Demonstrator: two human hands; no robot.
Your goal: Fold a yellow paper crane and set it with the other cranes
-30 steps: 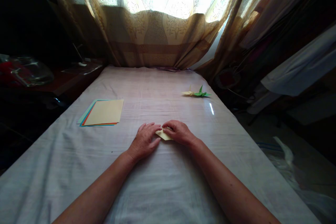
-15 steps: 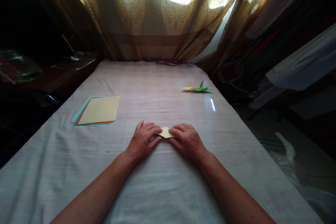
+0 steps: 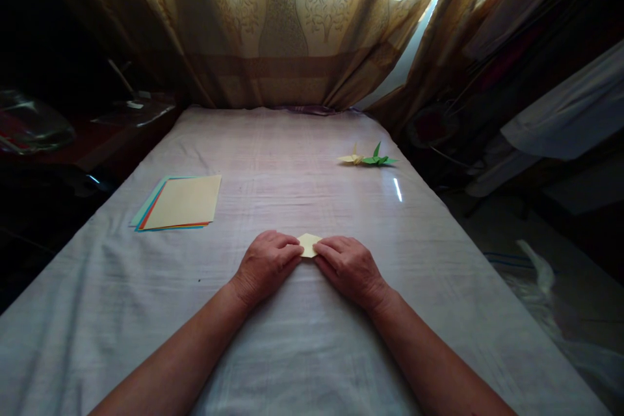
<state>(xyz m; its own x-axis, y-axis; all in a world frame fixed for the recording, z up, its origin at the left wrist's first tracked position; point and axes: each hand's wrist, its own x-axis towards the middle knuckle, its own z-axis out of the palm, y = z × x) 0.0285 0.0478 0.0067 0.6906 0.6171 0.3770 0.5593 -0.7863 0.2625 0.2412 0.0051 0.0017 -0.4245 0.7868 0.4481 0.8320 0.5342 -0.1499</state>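
The left hand (image 3: 267,265) and right hand (image 3: 350,268) pinch opposite ends of the folded yellow paper (image 3: 308,246), on or just above the pale cloth (image 3: 292,338), each grip closed to the paper's thickness, probably to steady it. The paper stack (image 3: 184,201) and two origami cranes (image 3: 376,160) sit well apart, seemingly out of the way.

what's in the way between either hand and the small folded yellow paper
Nothing visible: the left hand and right hand both have fingers on the folded paper, one at each side. The paper stack lies off to the left, the green paper bird farther away to the right.
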